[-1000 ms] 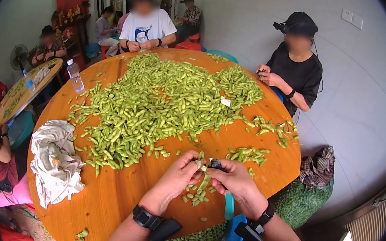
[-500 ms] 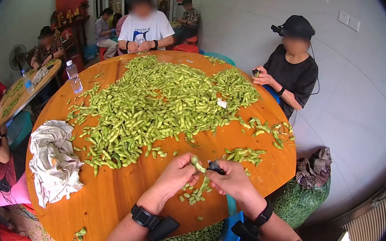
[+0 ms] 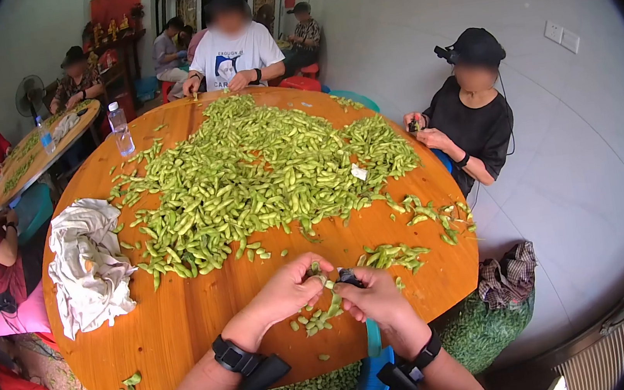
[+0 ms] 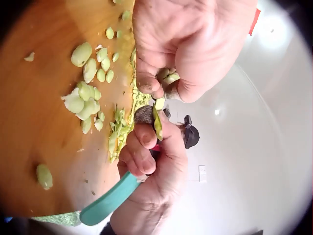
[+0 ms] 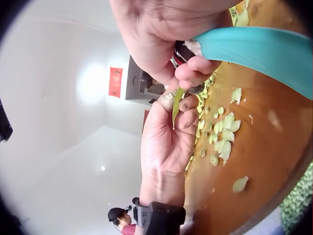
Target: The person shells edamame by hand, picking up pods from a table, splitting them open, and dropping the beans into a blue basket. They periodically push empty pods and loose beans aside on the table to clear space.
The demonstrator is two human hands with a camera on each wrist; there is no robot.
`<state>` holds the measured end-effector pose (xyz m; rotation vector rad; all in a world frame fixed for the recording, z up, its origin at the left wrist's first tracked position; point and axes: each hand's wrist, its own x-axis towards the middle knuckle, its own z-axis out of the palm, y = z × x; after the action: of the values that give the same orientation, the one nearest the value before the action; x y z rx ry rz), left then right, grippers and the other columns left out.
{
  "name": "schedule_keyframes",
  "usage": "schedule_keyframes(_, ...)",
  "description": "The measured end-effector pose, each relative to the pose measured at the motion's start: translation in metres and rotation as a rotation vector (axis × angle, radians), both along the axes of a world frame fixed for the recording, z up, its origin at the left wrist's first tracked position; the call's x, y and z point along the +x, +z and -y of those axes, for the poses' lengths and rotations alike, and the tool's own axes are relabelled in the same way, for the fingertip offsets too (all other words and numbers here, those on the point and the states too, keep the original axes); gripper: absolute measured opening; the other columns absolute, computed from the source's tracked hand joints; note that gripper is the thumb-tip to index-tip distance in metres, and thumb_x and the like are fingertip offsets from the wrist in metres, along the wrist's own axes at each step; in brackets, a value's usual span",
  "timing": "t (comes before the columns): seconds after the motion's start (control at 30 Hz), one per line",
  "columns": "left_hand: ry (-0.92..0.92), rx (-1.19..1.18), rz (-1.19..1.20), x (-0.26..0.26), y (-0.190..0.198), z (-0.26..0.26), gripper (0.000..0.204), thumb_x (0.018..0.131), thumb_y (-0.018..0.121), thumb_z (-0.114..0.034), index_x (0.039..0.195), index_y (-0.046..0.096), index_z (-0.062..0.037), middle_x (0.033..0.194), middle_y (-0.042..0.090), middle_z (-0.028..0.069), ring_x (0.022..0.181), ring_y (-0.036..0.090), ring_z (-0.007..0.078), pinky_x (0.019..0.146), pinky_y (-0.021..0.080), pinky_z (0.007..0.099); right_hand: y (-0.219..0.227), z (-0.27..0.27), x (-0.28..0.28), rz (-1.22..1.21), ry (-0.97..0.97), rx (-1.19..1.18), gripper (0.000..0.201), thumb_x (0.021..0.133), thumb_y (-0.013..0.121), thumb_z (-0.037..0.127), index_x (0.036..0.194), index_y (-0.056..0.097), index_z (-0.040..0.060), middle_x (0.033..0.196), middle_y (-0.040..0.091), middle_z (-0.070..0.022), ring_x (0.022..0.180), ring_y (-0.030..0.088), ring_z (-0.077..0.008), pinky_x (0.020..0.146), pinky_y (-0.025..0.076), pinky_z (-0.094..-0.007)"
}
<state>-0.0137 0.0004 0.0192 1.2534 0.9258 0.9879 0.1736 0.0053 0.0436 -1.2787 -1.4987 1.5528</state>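
Note:
The left hand (image 3: pixel 296 284) pinches a green pod between thumb and fingers; part of the pod (image 4: pixel 171 77) shows between them in the left wrist view. Close against it, the right hand (image 3: pixel 375 296) has its fingers curled round a tool with a teal handle (image 5: pixel 254 49) and a dark part near the thumb. A narrow green pod piece (image 4: pixel 157 122) lies at the right thumb, between the two hands. Below them on the wooden table sit several shelled beans (image 3: pixel 317 321). A blue basin (image 3: pixel 379 389) of green beans stands under the table edge.
A large heap of pods (image 3: pixel 247 172) covers the middle of the round table (image 3: pixel 188 327), with smaller piles (image 3: pixel 394 257) at the right. A white cloth (image 3: pixel 87 265) and a bottle (image 3: pixel 120 130) are at the left. People sit around; a full green sack (image 3: pixel 492 329) stands at the right.
The pod between the hands stood up from the left fingers and is now mostly hidden in them. The left fingers have curled in closer, and the hands stay near the same place.

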Motion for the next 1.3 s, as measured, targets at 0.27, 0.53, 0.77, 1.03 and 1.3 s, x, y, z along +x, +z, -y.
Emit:
schedule_keyframes(0.27, 0.021, 0.247, -0.359, 0.002, 0.008, 0.006, 0.023, 0.085, 0.053, -0.003, 0.107, 0.056, -0.01, 0.075, 0.049, -0.0048, 0.063, 0.044, 0.0047, 0.056, 0.038, 0.0219, -0.001, -0.002, 0.009, -0.152, 0.035, -0.185, 0.011, 0.087, 0.065, 0.015, 0.082, 0.062, 0.0057, 0.059, 0.057, 0.0011, 0.041, 0.048, -0.0052, 0.037, 0.035, -0.0199)
schedule_keyframes(0.53, 0.131, 0.489, -0.501, 0.006, 0.004, 0.006, 0.016, 0.083, 0.053, -0.005, 0.099, 0.054, -0.0055, 0.073, 0.056, 0.0099, 0.06, 0.053, 0.0181, 0.057, 0.043, 0.0303, 0.0, 0.012, -0.005, 0.056, 0.024, 0.039, 0.015, 0.087, 0.063, 0.014, 0.076, 0.057, 0.0055, 0.058, 0.055, 0.0014, 0.042, 0.047, -0.0042, 0.037, 0.037, -0.0203)
schedule_keyframes(0.77, 0.198, 0.656, -0.445, 0.009, -0.01, -0.001, 0.014, 0.083, 0.048, -0.002, 0.097, 0.053, -0.0025, 0.073, 0.056, 0.0143, 0.062, 0.056, 0.0254, 0.058, 0.044, 0.0346, -0.003, 0.01, -0.007, -0.007, 0.03, -0.033, 0.014, 0.087, 0.062, 0.013, 0.076, 0.057, 0.0062, 0.058, 0.054, 0.0016, 0.041, 0.046, -0.0041, 0.037, 0.036, -0.0201)
schedule_keyframes(1.03, -0.08, -0.029, 0.106, -0.002, 0.0, 0.0, 0.027, 0.085, 0.039, 0.001, 0.103, 0.057, -0.0028, 0.072, 0.049, -0.0012, 0.062, 0.041, 0.0067, 0.058, 0.037, 0.0219, -0.01, 0.0, 0.0, -0.194, 0.053, -0.221, 0.009, 0.086, 0.064, 0.013, 0.081, 0.06, 0.0067, 0.058, 0.056, 0.0011, 0.04, 0.047, -0.0056, 0.037, 0.034, -0.0199)
schedule_keyframes(1.3, -0.118, -0.042, 0.154, 0.002, -0.001, -0.001, 0.025, 0.091, 0.043, -0.002, 0.111, 0.059, -0.0023, 0.077, 0.053, -0.0004, 0.063, 0.046, 0.0072, 0.058, 0.039, 0.0216, -0.002, 0.0, 0.009, -0.126, 0.043, -0.187, 0.009, 0.086, 0.064, 0.012, 0.082, 0.059, 0.0057, 0.058, 0.055, 0.0005, 0.041, 0.047, -0.0058, 0.037, 0.035, -0.0203)
